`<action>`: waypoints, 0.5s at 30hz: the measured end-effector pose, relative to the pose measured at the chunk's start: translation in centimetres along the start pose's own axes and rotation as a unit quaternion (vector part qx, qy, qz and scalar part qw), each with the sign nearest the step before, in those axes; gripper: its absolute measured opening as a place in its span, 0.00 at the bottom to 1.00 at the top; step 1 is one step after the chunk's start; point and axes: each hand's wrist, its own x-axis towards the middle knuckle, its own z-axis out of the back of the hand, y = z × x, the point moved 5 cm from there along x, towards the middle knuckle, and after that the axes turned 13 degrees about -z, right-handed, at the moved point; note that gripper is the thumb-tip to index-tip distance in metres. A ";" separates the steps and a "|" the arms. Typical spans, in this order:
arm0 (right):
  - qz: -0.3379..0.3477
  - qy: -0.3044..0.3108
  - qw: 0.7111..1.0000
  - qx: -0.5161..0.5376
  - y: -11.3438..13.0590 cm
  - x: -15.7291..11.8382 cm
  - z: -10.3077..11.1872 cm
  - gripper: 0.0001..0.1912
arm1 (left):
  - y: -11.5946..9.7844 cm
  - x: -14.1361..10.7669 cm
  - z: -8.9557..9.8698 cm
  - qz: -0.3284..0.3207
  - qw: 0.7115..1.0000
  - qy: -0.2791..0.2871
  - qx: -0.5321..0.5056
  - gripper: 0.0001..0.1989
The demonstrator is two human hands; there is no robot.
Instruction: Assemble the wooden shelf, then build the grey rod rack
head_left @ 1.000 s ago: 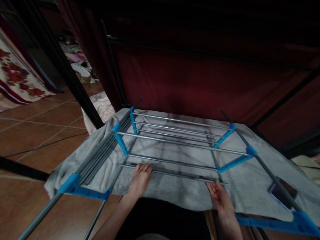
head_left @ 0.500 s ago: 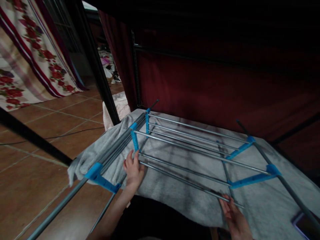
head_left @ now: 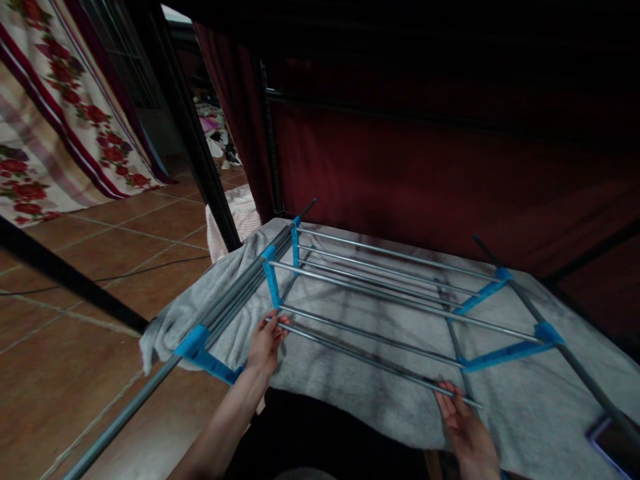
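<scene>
A loose grey metal rod (head_left: 360, 360) runs between my two hands in front of a partly assembled rack with blue plastic brackets. My left hand (head_left: 264, 348) pinches the rod's left end, just below a blue bracket (head_left: 272, 285). My right hand (head_left: 464, 423) holds the rod with its fingertips near the right end, palm turned up. Several fixed rods (head_left: 400, 291) span from the left brackets to the right ones. Beside my right hand, a blue bracket (head_left: 510, 355) joins a thicker side pole (head_left: 590, 387). More rods lie bundled (head_left: 233, 303) along the left side.
The rack rests on a grey blanket (head_left: 390, 407) over a bed. Black posts (head_left: 200, 133) stand at the left, and a dark red curtain (head_left: 400, 180) hangs behind. A phone (head_left: 613, 443) lies at the lower right. Tiled floor (head_left: 100, 267) with a cable is at the left.
My left hand's fingers were spread beside the rod's end and have now closed on it. The rod and my right hand have shifted slightly.
</scene>
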 end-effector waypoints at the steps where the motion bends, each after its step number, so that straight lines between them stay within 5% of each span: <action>1: -0.013 -0.013 1.000 0.010 0.0 0.0 -0.1 0.06 | 0.1 0.1 0.1 0.000 1.000 -0.004 0.002 0.06; 10: -0.044 0.009 0.997 0.062 2.8 -0.9 -3.3 0.10 | -0.5 1.1 -0.6 0.016 1.000 -0.022 0.014 0.04; 15: -0.015 0.005 0.994 0.104 4.2 -2.2 -5.4 0.09 | -0.5 2.4 0.6 0.025 0.998 -0.003 0.062 0.06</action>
